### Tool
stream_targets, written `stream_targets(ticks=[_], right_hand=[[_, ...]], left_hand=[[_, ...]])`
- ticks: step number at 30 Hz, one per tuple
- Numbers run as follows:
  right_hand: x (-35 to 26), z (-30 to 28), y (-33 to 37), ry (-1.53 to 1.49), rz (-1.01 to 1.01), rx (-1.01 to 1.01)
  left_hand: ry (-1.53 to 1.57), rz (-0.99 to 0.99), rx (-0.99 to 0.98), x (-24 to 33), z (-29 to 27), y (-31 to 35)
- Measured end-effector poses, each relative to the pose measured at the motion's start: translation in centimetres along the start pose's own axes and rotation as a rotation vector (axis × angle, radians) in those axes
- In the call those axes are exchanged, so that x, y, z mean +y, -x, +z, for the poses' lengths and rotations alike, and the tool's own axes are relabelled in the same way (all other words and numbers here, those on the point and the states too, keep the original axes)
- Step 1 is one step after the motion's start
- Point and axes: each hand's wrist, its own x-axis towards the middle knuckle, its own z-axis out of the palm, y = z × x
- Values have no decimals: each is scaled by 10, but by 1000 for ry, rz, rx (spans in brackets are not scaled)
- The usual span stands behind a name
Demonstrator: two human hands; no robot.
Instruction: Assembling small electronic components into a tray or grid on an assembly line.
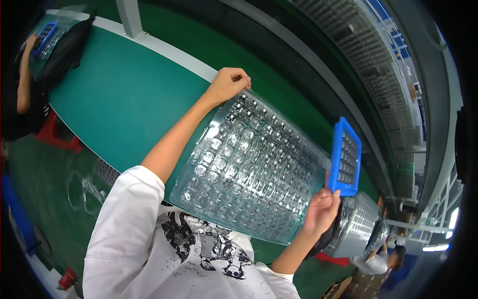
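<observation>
A large clear plastic tray (249, 169) with rows of moulded pockets lies on the green table in front of me. Several pockets near its far left corner look darker, with small pieces that I cannot make out. At that corner is my left hand (229, 85), fingers curled in; what they pinch, if anything, is hidden. My right hand (321, 210) grips the lower end of a blue-framed tray (345, 158) with rows of dark cells. It is held up, tilted on edge, over the right end of the clear tray.
The green table (124, 92) stretches left, with a white post (130, 20) at its far edge. Another person (25, 84) works at the far left with a similar blue tray. Stacked clear trays (356, 224) stand to the right. A red stool (59, 132) is beside the table.
</observation>
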Motion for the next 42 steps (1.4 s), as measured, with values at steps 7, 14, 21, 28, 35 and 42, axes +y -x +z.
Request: stream_targets(ticks=[7,14,21,28,35,42], right_hand=[[46,31,86,111,63,-2],[66,56,119,-83,395,106],[84,57,138,-209,815,-205],[92,72,139,-393,918,-325],[46,63,100,7,875,-650],[-7,34,-40,750,-278,-162]], left_hand=[[-15,40,-45,4,-2,0],[-329,156,-213,33,5,10],[-654,176,-264,57,-7,30],[-908,355,-249,59,-4,27],[-679,377,-134,119,4,63],[-744,376,-302,141,4,137]])
